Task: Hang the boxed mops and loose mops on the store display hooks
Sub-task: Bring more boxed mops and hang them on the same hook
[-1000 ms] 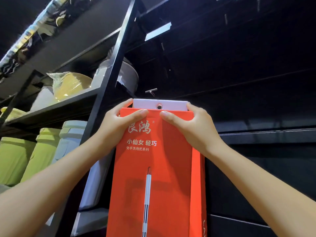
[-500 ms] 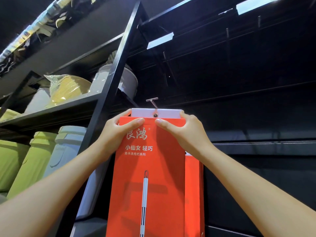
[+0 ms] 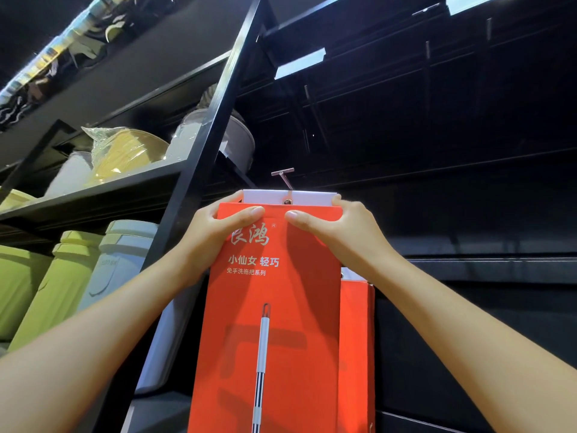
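Black shelf post (image 3: pixel 199 170), green bins (image 3: pixel 59 289) stand beside boxed mop (image 3: pixel 274 307).

Two hands are showing: left hand (image 3: pixel 215 232) at 10 o'clock and right hand (image 3: pixel 340 232) at 2 o'clock of the front boxed mop (image 3: pixel 274 323). Two boxed mops are appearing in all, the rear boxed mop (image 3: pixel 356 339) peeking out at 4 o'clock. One hook (image 3: pixel 284 178) is projecting at 12 o'clock. Two green canisters (image 3: pixel 71 282) and one pale canister (image 3: pixel 125 257) are standing at 9 o'clock.
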`<act>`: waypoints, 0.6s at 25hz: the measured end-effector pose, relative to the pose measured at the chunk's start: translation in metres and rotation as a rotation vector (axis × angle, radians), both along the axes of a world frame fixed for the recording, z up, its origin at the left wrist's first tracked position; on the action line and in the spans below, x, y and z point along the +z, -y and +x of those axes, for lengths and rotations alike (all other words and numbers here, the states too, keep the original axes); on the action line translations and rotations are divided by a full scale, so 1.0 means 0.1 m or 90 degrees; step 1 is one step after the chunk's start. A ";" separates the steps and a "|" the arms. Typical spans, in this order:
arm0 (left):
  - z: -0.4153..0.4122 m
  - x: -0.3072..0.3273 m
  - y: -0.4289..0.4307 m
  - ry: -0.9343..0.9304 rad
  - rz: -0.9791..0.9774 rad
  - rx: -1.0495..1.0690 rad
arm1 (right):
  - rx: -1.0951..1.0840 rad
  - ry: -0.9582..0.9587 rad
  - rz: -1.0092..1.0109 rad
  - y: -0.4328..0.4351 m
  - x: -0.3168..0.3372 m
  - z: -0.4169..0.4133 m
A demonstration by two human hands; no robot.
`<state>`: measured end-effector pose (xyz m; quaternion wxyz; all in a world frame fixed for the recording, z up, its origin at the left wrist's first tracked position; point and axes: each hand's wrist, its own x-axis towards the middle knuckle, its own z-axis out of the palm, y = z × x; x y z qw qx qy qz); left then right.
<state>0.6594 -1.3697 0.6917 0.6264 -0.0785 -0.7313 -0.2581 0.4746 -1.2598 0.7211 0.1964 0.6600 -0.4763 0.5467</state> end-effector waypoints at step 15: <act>0.04 0.15 0.08 0.007 -0.075 0.049 | 0.013 -0.023 -0.117 0.17 -0.03 -0.06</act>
